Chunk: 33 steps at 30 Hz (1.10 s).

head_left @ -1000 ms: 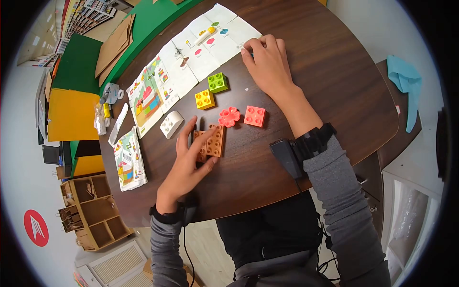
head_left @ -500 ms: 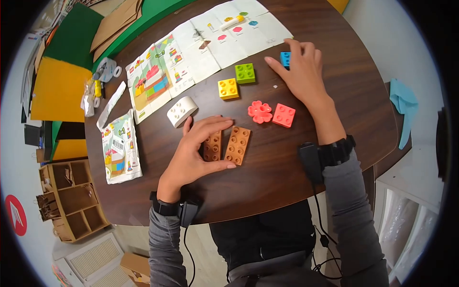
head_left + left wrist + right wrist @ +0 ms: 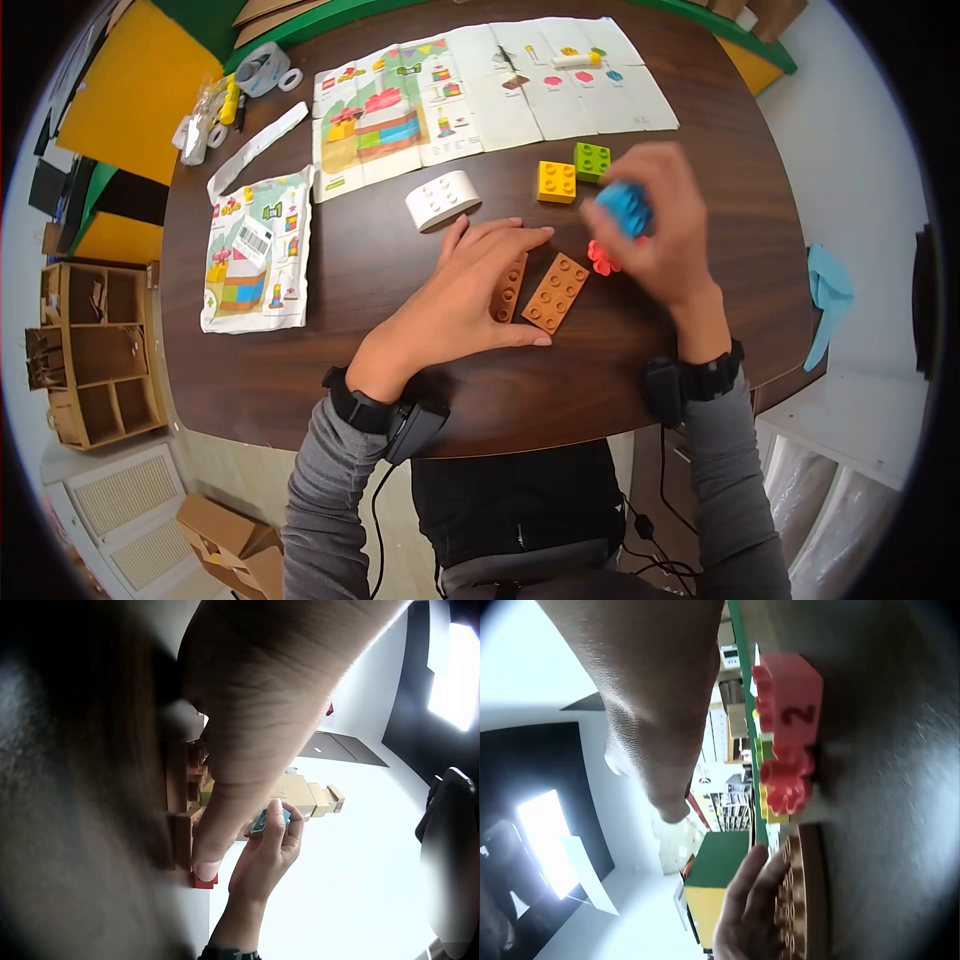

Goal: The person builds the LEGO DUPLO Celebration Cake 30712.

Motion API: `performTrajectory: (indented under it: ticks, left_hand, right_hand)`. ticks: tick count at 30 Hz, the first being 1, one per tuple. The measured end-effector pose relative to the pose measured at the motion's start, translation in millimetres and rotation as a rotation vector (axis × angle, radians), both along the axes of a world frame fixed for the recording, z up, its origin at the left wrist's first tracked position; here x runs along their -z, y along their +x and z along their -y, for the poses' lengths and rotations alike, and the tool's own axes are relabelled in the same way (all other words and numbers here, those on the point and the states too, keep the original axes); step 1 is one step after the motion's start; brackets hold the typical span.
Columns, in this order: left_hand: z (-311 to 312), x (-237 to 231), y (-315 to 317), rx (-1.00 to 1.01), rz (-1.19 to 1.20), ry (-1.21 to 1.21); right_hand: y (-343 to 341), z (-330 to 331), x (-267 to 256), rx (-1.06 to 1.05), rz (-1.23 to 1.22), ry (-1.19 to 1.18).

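Observation:
Lifted over the table at right, my right hand (image 3: 665,225) pinches a blue toy brick (image 3: 624,208) between thumb and fingers, blurred in the head view. My left hand (image 3: 450,285) curves loosely about two brown eight-stud bricks. The left brown brick (image 3: 508,290) is partly hidden by it; the right brown brick (image 3: 556,293) has the thumb tip (image 3: 540,341) at its lower end. A coral-red flower piece (image 3: 602,257) shows just left of the right hand. In the right wrist view, a coral-red brick (image 3: 795,697) marked with a 2 stands beside the flower.
Behind the hands are a yellow brick (image 3: 556,182), a green brick (image 3: 592,161) and a white curved brick (image 3: 442,200). An unfolded instruction sheet (image 3: 480,90) lies along the back. At left are a printed bag (image 3: 258,250), a torn strip (image 3: 258,150) and tape rolls (image 3: 262,68).
My right hand has taken hold of the blue brick and brought it from the back right towards me. My left hand stays about the brown bricks, which now stand apart. The head view has turned.

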<state>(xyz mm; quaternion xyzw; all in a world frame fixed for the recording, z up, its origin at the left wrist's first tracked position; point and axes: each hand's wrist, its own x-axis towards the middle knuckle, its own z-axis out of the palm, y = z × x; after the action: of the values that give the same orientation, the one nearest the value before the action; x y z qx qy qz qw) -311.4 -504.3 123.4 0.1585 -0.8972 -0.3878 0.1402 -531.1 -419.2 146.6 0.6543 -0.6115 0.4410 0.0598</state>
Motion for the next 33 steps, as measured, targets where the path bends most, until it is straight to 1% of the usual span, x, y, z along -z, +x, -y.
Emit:
performTrajectory:
  ticks: [1,2,4,5,6,8,9,11,12,14,17,23,30,33]
  left_hand:
    - [0,2,1,-0.006,-0.03,0.005]
    - [-1,4,1,-0.014,-0.034,0.0]
    - [-3,6,-1,-0.018,-0.05,-0.045]
    - [-5,4,-2,-0.02,-0.029,-0.063]
    - [-9,4,-3,-0.025,-0.031,-0.065]
    - [-17,5,-4,-0.052,0.003,-0.278]
    - [-21,9,-6,-0.065,-0.029,-0.315]
    - [-22,14,-7,-0.083,-0.042,-0.298]
    - [-22,15,-7,-0.1,-0.057,-0.285]
    - [-22,15,-7,-0.112,-0.06,-0.278]
    - [-16,15,-6,-0.114,-0.079,-0.252]
    - [-8,12,0,-0.054,-0.087,-0.19]
    - [0,9,2,-0.008,-0.085,-0.124]
    - [4,7,3,0.006,-0.097,-0.125]
  right_hand:
    - [7,-2,1,-0.167,-0.07,0.066]
    - [11,-2,2,-0.176,-0.074,0.061]
    - [16,-4,5,-0.345,-0.144,0.211]
    - [18,-6,6,-0.365,-0.155,0.206]
    - [19,-8,5,-0.368,-0.158,0.203]
    - [21,-9,4,-0.375,-0.241,0.264]
    - [23,-8,4,-0.377,-0.243,0.264]
    - [27,-7,5,-0.363,-0.275,0.39]
    - [28,-7,6,-0.363,-0.281,0.391]
    - [32,-7,6,-0.293,-0.311,0.456]
    - [35,-9,4,-0.295,-0.317,0.487]
    - [41,-9,5,-0.288,-0.399,0.443]
    - [38,-12,10,-0.319,-0.414,0.428]
    - [38,-16,10,-0.338,-0.403,0.456]
